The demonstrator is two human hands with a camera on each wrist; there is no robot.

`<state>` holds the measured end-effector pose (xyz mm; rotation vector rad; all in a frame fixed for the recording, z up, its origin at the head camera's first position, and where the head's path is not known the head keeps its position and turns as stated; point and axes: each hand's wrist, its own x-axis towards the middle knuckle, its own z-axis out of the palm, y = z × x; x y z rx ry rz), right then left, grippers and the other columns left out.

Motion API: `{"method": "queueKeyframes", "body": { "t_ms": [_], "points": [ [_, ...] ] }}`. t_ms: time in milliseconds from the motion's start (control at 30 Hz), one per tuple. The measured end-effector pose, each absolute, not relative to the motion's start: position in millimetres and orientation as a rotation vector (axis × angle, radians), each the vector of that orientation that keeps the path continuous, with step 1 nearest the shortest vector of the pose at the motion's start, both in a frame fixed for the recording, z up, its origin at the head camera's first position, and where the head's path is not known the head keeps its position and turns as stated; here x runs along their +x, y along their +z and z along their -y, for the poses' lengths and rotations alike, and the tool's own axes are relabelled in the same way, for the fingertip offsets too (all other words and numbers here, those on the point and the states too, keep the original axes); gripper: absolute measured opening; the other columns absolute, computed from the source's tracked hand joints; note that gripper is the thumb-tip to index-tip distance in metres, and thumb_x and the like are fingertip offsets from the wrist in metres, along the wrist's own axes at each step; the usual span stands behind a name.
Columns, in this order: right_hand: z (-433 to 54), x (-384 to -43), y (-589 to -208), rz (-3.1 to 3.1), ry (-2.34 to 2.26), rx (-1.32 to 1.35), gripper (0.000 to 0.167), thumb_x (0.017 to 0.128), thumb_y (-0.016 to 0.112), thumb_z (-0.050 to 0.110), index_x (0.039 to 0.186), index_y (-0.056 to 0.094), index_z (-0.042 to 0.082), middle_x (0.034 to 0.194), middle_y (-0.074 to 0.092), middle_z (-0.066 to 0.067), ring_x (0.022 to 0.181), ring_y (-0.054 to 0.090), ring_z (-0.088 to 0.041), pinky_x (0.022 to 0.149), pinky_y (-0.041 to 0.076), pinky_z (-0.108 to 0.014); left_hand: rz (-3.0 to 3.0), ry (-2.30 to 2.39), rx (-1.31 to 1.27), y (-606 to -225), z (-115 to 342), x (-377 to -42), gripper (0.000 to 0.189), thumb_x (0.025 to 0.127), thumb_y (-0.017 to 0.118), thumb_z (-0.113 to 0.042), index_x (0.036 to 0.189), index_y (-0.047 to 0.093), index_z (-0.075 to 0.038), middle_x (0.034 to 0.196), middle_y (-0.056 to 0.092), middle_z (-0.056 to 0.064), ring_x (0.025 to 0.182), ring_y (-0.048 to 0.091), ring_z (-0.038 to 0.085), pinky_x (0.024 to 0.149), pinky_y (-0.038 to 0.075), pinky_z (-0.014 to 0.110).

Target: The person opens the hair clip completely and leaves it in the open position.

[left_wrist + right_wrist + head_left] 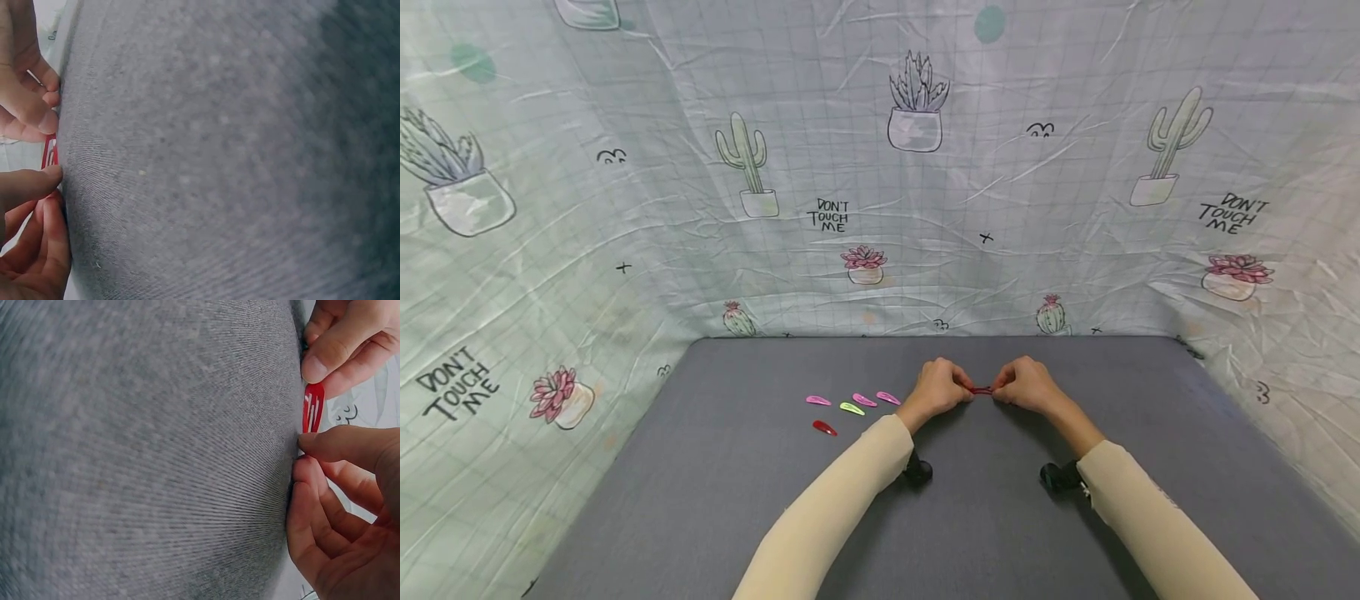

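A red snap hair clip [982,391] stretches between my two hands close over the grey table. My left hand [938,385] pinches one end of it between thumb and fingers, and my right hand [1024,384] pinches the other. In the right wrist view, the middle of the red clip [313,407] shows its slotted frame, while both ends are hidden under the fingertips. Seen from the left wrist, only a short stretch of the red clip [50,151] appears between the two thumbs.
Left of my hands lie three pink hair clips [864,400], a yellow-green clip [852,408] and another red clip [824,427]. The grey table [715,500] ends at a hanging cloth [820,292] printed with cacti, which also runs along both sides.
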<state>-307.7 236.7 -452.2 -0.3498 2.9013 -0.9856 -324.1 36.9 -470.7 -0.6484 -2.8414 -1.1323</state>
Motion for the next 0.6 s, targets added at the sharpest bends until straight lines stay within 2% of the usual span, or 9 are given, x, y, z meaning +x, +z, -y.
{"method": "queueKeyframes", "body": {
  "t_ms": [333, 600],
  "points": [
    [-239, -307, -444, -2.912, -1.033, -0.367, 0.013, 0.085, 0.077, 0.010, 0.092, 0.080, 0.000, 0.074, 0.076, -0.006, 0.061, 0.064, -0.011, 0.058, 0.051, -0.030, 2.837, -1.192, -0.624, -471, -32, -325, 0.013, 0.079, 0.088, -0.011, 0.091, 0.085, -0.012, 0.084, 0.081, -0.001, 0.077, 0.065, 0.006, 0.065, 0.049, 0.018],
    [-224, -304, -433, -2.949, -1.022, -0.505, 0.012, 0.087, 0.075, 0.011, 0.093, 0.080, 0.002, 0.084, 0.078, -0.009, 0.068, 0.064, -0.012, 0.062, 0.051, -0.031, 2.769, -1.245, -0.668, -462, -4, -316, 0.015, 0.080, 0.086, -0.009, 0.094, 0.083, -0.008, 0.085, 0.080, 0.002, 0.064, 0.064, 0.001, 0.060, 0.051, 0.017]
  ]
}}
